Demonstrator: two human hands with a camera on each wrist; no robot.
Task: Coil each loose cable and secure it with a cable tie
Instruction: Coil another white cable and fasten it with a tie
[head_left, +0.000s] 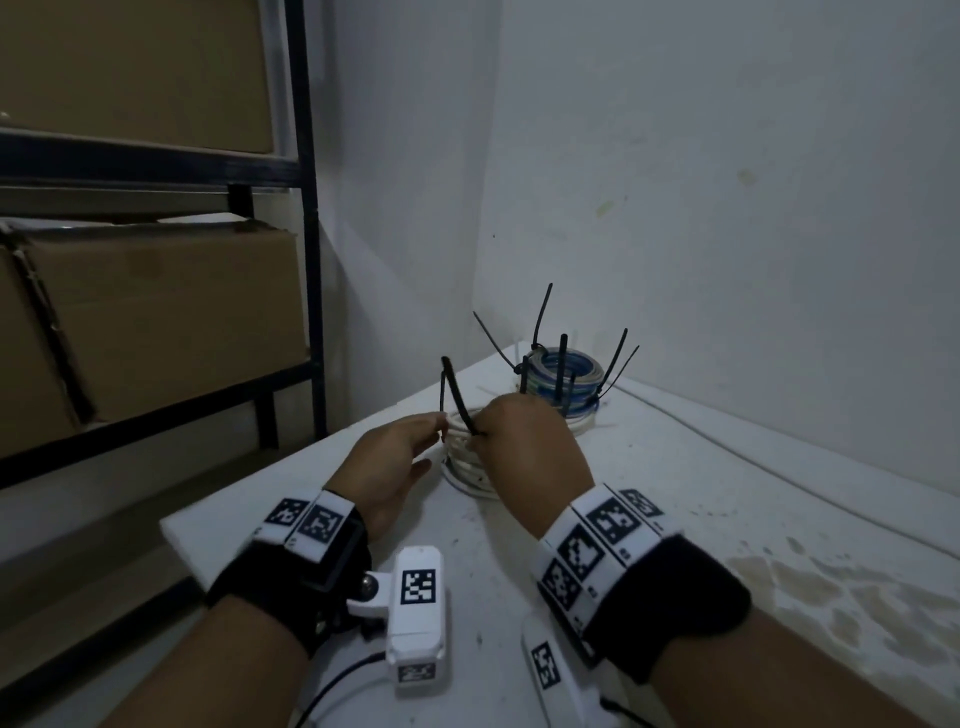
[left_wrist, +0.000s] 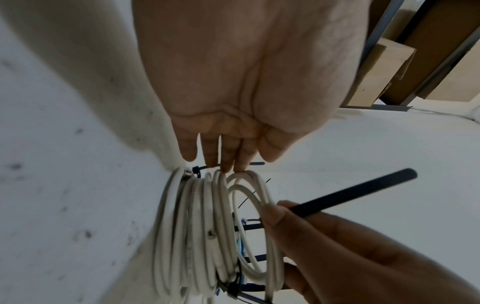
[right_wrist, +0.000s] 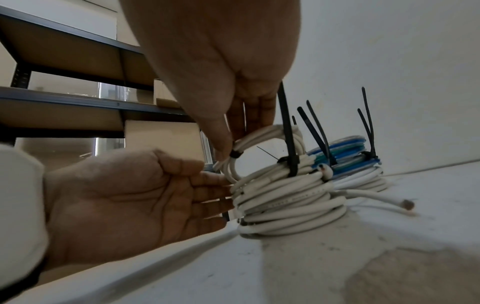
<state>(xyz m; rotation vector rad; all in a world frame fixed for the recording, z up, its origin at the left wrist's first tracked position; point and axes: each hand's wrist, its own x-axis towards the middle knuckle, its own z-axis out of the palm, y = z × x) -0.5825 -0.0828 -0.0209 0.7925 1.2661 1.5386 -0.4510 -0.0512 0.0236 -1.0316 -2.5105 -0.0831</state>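
Observation:
A stack of white cable coils (head_left: 467, 475) (right_wrist: 285, 201) stands on the white table (head_left: 675, 493). My right hand (head_left: 498, 431) (right_wrist: 241, 131) grips the small top white coil (right_wrist: 262, 133) (left_wrist: 249, 181) from above. A black cable tie's tail (head_left: 460, 397) (left_wrist: 350, 194) (right_wrist: 285, 115) sticks up past its fingers. My left hand (head_left: 415, 447) (right_wrist: 207, 195) is flat and open, with straight fingertips (left_wrist: 226, 162) touching the stack's left side. Other black ties bind the lower coils.
Behind the stack sits a pile of blue and white coils (head_left: 566, 374) (right_wrist: 348, 150) with several black tie tails sticking up, close to the wall corner. A loose white cable end (right_wrist: 405, 204) lies at the right. A dark shelf rack with cardboard boxes (head_left: 156, 312) stands left of the table edge (head_left: 171, 525).

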